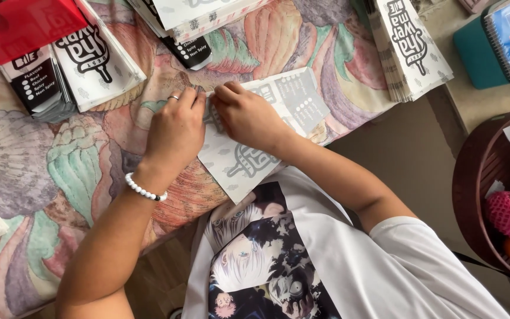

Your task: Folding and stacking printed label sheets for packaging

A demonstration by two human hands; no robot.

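Now, largest first:
Tablecloth (pixel 60 171): one, patterned with shells, covering the table.
Paper stacks: four in view, one at top right (pixel 411 50), one at top centre (pixel 190 18), two at top left (pixel 98 56).
Paper sheet (pixel 255 133): one, flat at the table's near edge, under both hands.
Left hand (pixel 175 130): fingers pinching the sheet's fold.
Right hand (pixel 249 115): pinching the same fold, touching the left.
Bracelet (pixel 143 190): one, white beads, left wrist.
Ring (pixel 173 97): one.

A home table used for food-shop work, colourful patterned tablecloth (pixel 60 171), stacks of printed paper food wrappers (pixel 411 50) along the top, fruit basket (pixel 473 183) at right
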